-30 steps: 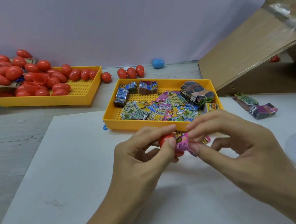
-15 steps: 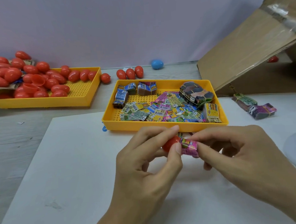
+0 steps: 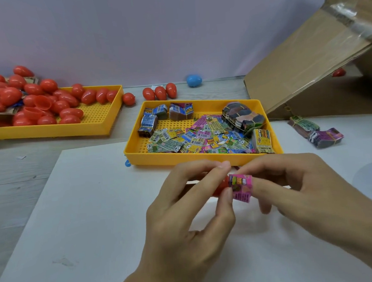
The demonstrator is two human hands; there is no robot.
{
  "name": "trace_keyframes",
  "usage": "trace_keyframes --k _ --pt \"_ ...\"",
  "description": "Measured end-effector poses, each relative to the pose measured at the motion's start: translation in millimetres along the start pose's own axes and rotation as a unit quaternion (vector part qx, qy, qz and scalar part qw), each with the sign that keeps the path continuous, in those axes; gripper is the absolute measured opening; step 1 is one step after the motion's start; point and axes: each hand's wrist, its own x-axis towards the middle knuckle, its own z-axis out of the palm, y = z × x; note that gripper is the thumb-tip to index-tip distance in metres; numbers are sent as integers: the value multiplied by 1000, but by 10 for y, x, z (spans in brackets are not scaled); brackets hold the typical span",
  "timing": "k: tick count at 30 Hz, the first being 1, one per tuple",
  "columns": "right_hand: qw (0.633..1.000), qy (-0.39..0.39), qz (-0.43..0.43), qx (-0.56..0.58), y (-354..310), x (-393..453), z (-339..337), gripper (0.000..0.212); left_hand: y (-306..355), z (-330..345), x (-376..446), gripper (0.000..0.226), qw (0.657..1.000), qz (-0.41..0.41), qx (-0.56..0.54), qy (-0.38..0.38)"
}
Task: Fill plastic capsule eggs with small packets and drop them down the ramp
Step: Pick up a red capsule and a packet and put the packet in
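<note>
Pinching a red capsule half (image 3: 220,187), the left hand (image 3: 185,219) is meeting the right hand (image 3: 292,184), which is pinching a pink packet (image 3: 242,186) near the desk's front edge; stuffing is underway, needing a straight push inward.

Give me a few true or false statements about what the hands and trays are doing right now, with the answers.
1. Both hands hold the pink packet. True: left hand and right hand both pinch it.
2. The blue egg lies in the packet tray. False: it sits on the table behind it.
3. The red eggs fill the left tray. True.
4. The ramp stands on the left. False: it is on the right.
</note>
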Motion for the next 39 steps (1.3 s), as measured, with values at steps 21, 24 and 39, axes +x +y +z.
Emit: trace_keyframes --k 21,24,39 --pt "979 -82 107 150 3 36 -35 21 -35 -15 -27 24 986 -95 -131 37" --pt "951 -121 151 242 20 42 -72 35 -48 0 -53 32 977 -115 -172 48" --pt "902 -118 207 359 52 41 27 29 -54 43 81 42 955 -193 -198 -107"
